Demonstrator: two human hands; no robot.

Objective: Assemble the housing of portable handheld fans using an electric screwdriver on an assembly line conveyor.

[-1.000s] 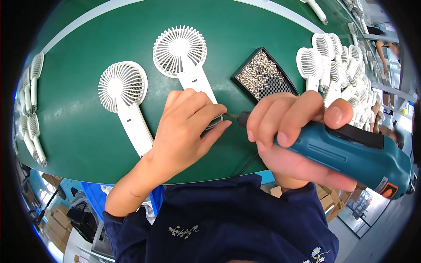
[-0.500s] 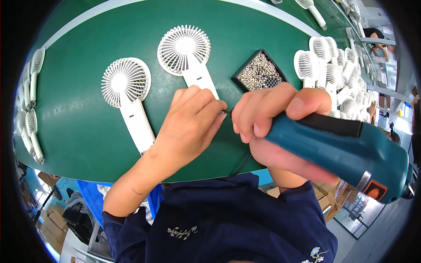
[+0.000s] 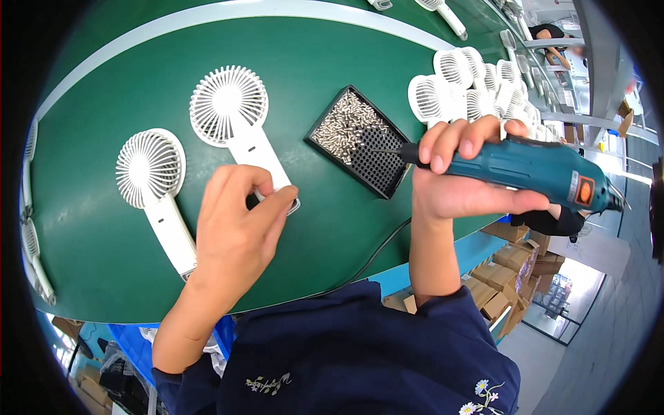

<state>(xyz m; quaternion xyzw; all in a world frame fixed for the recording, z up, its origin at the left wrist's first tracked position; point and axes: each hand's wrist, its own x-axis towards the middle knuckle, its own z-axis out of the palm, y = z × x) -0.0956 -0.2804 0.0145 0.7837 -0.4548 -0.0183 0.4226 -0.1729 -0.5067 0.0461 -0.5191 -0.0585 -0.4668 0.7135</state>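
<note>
Screwdriver [image 3: 522,166] clamped in right grip [image 3: 456,181], tip [image 3: 387,151] over tray [image 3: 377,169], left grip [image 3: 238,223] pinching fan handle [image 3: 259,155], bare tabletop [image 3: 325,221] between

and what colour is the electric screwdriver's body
The electric screwdriver's body is mostly teal, best seen in the head view.
</note>
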